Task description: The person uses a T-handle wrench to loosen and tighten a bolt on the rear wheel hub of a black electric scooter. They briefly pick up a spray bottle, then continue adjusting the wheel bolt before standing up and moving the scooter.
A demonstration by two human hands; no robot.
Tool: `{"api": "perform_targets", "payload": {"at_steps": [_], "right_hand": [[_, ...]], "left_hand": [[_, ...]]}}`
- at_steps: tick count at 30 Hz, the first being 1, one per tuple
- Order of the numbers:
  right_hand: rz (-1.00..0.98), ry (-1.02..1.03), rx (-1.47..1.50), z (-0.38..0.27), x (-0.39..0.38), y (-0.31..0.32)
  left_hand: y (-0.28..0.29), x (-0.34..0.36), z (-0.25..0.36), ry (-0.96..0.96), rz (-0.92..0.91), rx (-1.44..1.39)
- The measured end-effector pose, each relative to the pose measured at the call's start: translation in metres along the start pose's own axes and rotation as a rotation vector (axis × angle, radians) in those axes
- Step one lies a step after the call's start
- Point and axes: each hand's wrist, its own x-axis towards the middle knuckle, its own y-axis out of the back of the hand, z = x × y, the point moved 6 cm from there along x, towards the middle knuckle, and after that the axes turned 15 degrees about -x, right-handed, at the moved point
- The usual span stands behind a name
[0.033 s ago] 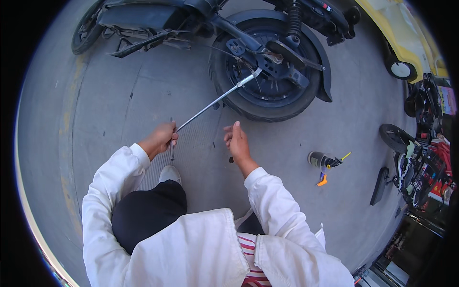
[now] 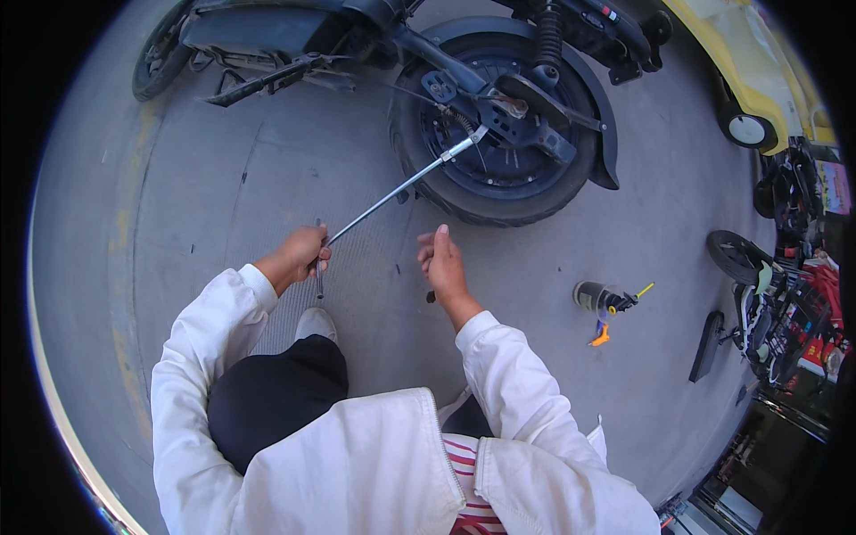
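From my end: dark motorbike [image 2: 446,67], its rear wheel [image 2: 510,165] as landmark. Silver T-handle wrench [image 2: 388,201]: far end over the wheel, shaft slanting toward me, handle below-left of the wheel. My left grip [image 2: 306,252] is clamped round that handle. My right grip [image 2: 441,263], just below the wheel, is off the wrench, thumb and fingers apart. Tool container [image 2: 594,295] below-right of the wheel; orange piece [image 2: 601,334] beside it.

At nine o'clock the left hand [image 2: 301,252] grips a wrench [image 2: 388,201], which slants toward two o'clock and ends in front of a wheel [image 2: 499,174]. The right hand [image 2: 445,270] hovers near centre, loosely curled; a container [image 2: 591,296] sits at three.
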Motion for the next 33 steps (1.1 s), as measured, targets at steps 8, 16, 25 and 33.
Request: {"api": "perform_targets", "payload": {"at_steps": [8,16,25,33], "right_hand": [[0.006,-0.044,-0.006,0.002,0.0,0.008],[-0.027,0.0,0.042,-0.008,-0.004,-0.004],[0.01,-0.007,0.014,0.003,0.0,0.012],[0.004,-0.008,0.019,0.002,0.003,0.005]], "left_hand": [[-0.028,-0.031,-0.021,0.079,-0.067,-0.168],[-0.077,-0.059,-0.067,0.341,-0.282,-0.271],[-0.01,-0.017,0.001,-0.113,0.128,-0.064],[-0.056,-0.05,-0.041,0.184,-0.192,-0.217]]}}
